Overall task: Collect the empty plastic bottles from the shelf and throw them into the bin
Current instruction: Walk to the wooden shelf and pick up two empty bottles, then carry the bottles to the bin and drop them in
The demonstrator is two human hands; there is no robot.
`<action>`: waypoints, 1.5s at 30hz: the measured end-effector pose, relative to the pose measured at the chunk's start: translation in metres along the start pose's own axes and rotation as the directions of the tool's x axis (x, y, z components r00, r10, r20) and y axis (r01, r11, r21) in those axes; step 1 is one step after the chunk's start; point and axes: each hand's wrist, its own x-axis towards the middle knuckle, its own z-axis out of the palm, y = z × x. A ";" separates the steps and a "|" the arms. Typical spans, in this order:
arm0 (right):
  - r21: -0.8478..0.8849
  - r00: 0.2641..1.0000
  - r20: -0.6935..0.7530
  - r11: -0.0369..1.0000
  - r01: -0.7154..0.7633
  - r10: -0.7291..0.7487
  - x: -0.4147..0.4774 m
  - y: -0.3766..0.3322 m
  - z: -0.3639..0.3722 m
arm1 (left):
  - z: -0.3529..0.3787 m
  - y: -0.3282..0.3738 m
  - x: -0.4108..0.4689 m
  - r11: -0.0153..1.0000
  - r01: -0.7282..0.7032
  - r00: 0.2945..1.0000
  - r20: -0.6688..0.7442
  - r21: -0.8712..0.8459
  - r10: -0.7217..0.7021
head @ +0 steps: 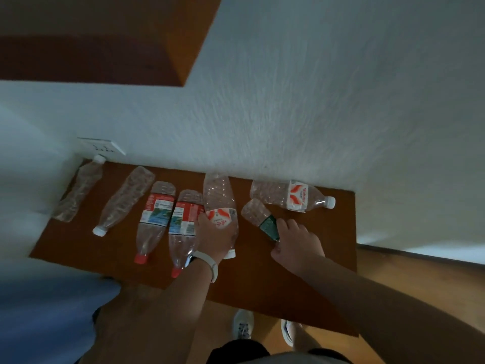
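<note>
Nearest the lower edge of the frame, two shoes stand on a wooden floor below the front edge of the shelf. Above them, at centre frame, the left hand, with a white wristband, lies over the large red-and-white-labelled bottle, its fingers curled round the label section. Just to the right, the right hand has its fingers closed round the neck end of the small green-labelled bottle. Whether either bottle has left the shelf cannot be determined. Hazard one: the left hand touches the adjacent red-capped bottle, whose cap lies close to the front edge. A sideways lift is likely to roll it off, possibly along with the second red-capped bottle. Hazard two: the bottles look thin and crushed, so a one-sided grip may slip or buckle. Farther back, the white-capped labelled bottle lies just beyond the small one and may be nudged. At far left, an unlabelled bottle and a corner bottle lie uncollected. No bin is in view, so the carry path cannot be assessed.
</note>
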 end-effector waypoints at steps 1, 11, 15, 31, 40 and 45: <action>0.023 0.999 0.008 0.999 -0.032 0.032 -0.003 -0.005 0.000 | -0.006 -0.001 -0.005 0.999 -0.021 0.999 0.031 -0.036 0.022; 0.511 0.909 -0.077 0.800 -0.316 0.409 -0.061 -0.036 0.002 | -0.057 0.002 -0.035 0.969 -0.141 0.945 0.265 -0.204 0.193; 0.683 0.851 -0.137 0.671 -0.290 0.508 -0.091 -0.042 -0.004 | -0.061 0.007 -0.044 0.964 -0.163 0.900 0.368 -0.210 0.233; 0.923 0.534 -0.293 0.380 -0.058 0.793 -0.250 0.040 -0.035 | 0.026 0.084 -0.191 0.887 -0.310 0.595 0.658 -0.341 0.461; 0.969 0.259 -0.249 0.238 0.073 0.933 -0.402 0.179 -0.020 | 0.163 0.106 -0.360 0.804 -0.518 0.366 0.773 -0.293 0.518; 0.977 0.140 -0.170 0.148 0.152 0.975 -0.493 0.255 0.004 | 0.242 0.096 -0.456 0.767 -0.582 0.244 0.841 -0.272 0.483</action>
